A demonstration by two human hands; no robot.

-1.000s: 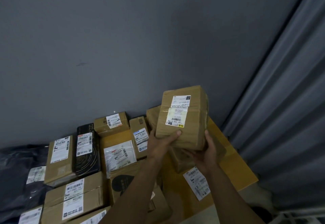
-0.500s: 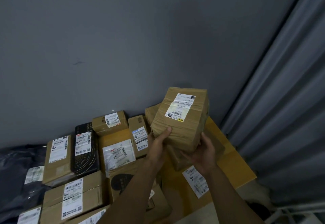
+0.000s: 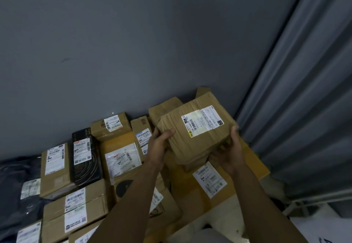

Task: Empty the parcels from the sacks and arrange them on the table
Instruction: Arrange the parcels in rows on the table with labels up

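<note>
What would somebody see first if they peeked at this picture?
First, the brown box with a white label, right of the middle, gripped by the left hand and right hand, one at each side. Next, the black box stands out among the brown parcels laid in rows at the lower left. A grey curtain hangs down the right side.

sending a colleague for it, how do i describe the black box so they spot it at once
Along the foot of the grey wall lie parcels. The black box sits between two brown cartons: the only black one, with curved lines below its white label.
</note>
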